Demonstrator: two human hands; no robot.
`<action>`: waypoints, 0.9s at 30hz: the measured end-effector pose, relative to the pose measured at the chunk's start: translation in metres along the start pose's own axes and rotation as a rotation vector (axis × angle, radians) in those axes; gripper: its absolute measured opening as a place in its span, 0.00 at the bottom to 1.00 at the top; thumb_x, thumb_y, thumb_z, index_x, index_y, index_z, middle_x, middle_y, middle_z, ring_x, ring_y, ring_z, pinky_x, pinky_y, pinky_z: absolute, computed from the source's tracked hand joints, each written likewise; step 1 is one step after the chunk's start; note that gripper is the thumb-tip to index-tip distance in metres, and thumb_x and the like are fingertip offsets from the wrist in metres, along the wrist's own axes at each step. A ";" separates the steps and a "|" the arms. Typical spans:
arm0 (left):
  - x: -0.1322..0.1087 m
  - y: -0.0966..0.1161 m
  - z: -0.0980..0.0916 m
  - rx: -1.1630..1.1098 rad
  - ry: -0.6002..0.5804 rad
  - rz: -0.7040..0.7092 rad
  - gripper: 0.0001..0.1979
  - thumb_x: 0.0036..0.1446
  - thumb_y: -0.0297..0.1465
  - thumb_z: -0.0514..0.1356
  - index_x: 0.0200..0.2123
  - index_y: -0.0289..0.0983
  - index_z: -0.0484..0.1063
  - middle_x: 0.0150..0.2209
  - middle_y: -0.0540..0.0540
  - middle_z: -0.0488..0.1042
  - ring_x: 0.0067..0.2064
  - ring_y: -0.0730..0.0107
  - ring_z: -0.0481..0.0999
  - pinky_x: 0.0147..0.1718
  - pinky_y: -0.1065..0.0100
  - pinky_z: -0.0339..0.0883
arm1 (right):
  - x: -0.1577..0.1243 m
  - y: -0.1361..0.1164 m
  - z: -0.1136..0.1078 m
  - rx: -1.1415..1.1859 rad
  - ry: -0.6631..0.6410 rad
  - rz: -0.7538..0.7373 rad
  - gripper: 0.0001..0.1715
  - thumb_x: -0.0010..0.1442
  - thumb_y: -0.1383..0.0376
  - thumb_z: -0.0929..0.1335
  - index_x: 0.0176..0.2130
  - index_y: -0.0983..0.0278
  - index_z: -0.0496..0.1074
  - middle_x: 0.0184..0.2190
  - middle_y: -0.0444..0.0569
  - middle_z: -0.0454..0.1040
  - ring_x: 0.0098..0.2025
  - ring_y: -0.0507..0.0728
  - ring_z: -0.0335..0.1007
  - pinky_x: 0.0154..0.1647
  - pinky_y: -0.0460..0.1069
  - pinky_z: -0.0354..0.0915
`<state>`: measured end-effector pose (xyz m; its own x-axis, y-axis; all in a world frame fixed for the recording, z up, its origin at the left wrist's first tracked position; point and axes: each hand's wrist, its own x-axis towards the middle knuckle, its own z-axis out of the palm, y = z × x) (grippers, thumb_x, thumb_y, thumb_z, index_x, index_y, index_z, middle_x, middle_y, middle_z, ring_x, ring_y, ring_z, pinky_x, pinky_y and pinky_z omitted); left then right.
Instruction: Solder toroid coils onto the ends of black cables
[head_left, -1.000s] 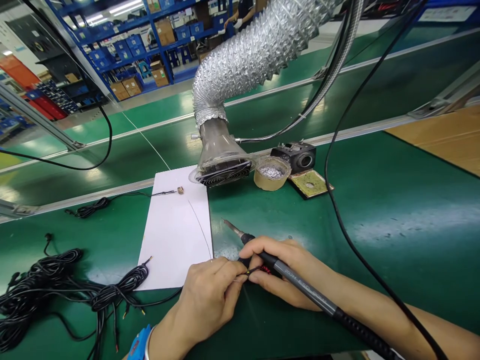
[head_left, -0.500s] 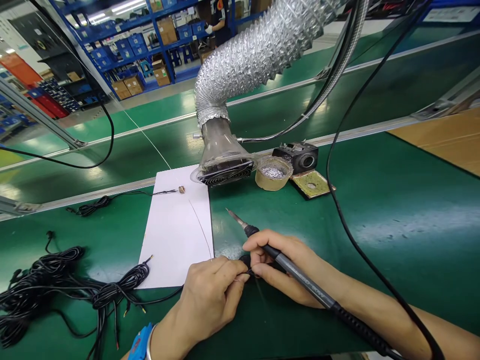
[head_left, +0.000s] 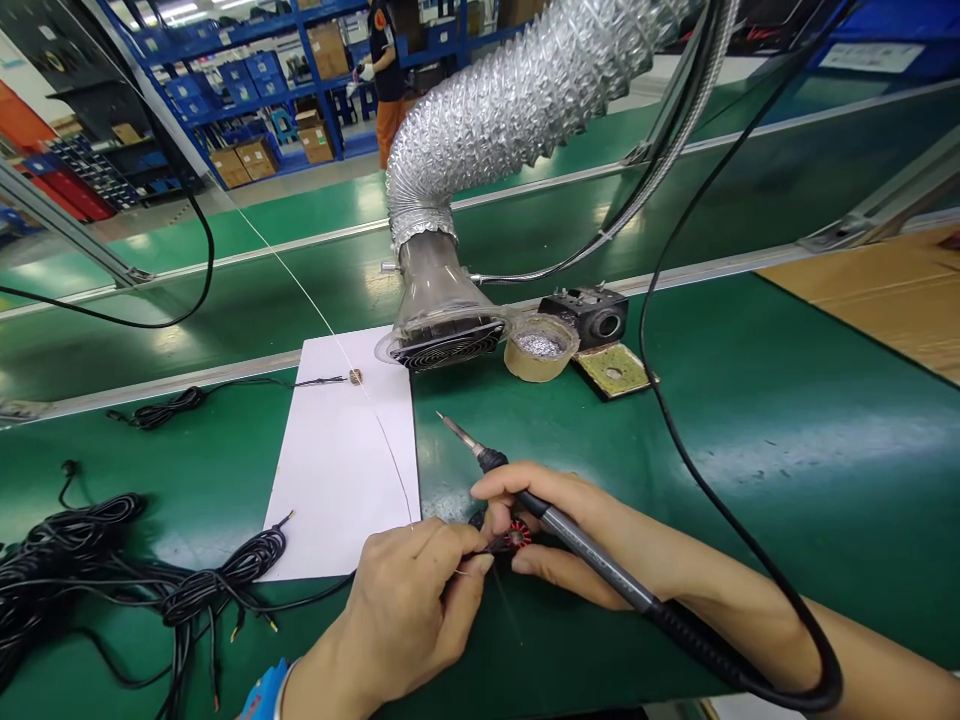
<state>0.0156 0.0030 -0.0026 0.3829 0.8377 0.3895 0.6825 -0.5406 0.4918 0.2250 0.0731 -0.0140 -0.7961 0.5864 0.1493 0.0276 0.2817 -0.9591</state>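
Soldering iron (head_left: 592,550) in the right hand (head_left: 577,500), beside a little red and black ring (head_left: 517,536)
Right fingers (head_left: 525,482) wrap close round the iron; its tip (head_left: 456,430) points away; the left hand (head_left: 401,615) pinches a thin black wire (head_left: 495,546) with narrow fingers; the ring sits between both hands, over the green table (head_left: 750,480); white paper (head_left: 337,470) and black cables (head_left: 67,560) lie to the left.

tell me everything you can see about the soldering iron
The soldering iron is slim and pen-shaped: a pointed metal tip, a short black collar, a grey grip, then a black rear section running into a black cable. The right hand holds it like a pen, tilted, with the tip pointing forward past the fingers.
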 end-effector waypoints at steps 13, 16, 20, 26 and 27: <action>-0.001 0.001 0.001 -0.069 -0.006 -0.141 0.04 0.61 0.26 0.56 0.38 0.38 0.69 0.29 0.50 0.75 0.28 0.73 0.73 0.27 0.71 0.64 | -0.001 0.001 0.012 -0.281 0.266 -0.183 0.26 0.56 0.75 0.67 0.52 0.58 0.62 0.36 0.45 0.73 0.35 0.51 0.72 0.38 0.46 0.69; 0.000 0.001 0.003 -0.070 -0.030 -0.145 0.05 0.61 0.26 0.55 0.38 0.38 0.70 0.29 0.49 0.75 0.28 0.72 0.73 0.28 0.71 0.64 | 0.000 0.002 0.014 -0.389 0.317 -0.261 0.21 0.58 0.74 0.66 0.49 0.58 0.64 0.32 0.44 0.73 0.31 0.51 0.69 0.34 0.46 0.68; 0.001 0.000 0.003 -0.035 -0.091 -0.151 0.06 0.63 0.28 0.53 0.37 0.38 0.70 0.28 0.49 0.73 0.28 0.71 0.73 0.28 0.70 0.64 | 0.000 0.003 0.013 -0.459 0.321 -0.322 0.18 0.58 0.74 0.66 0.47 0.59 0.65 0.29 0.44 0.73 0.28 0.52 0.67 0.31 0.47 0.66; 0.001 -0.003 0.003 0.064 -0.086 -0.115 0.07 0.62 0.28 0.53 0.34 0.38 0.71 0.25 0.50 0.70 0.25 0.70 0.70 0.24 0.69 0.62 | -0.001 0.004 0.012 -0.504 0.310 -0.306 0.21 0.58 0.74 0.66 0.49 0.57 0.65 0.31 0.45 0.74 0.30 0.54 0.71 0.31 0.49 0.69; 0.001 -0.003 0.004 0.085 -0.089 -0.106 0.07 0.62 0.28 0.53 0.33 0.38 0.70 0.25 0.50 0.70 0.25 0.70 0.70 0.24 0.69 0.62 | -0.003 0.005 0.012 -0.518 0.304 -0.318 0.22 0.58 0.75 0.66 0.49 0.56 0.65 0.31 0.45 0.75 0.31 0.55 0.72 0.32 0.49 0.69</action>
<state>0.0169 0.0056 -0.0070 0.3566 0.8953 0.2668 0.7709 -0.4433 0.4574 0.2197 0.0635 -0.0219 -0.6102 0.5812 0.5384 0.1668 0.7586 -0.6298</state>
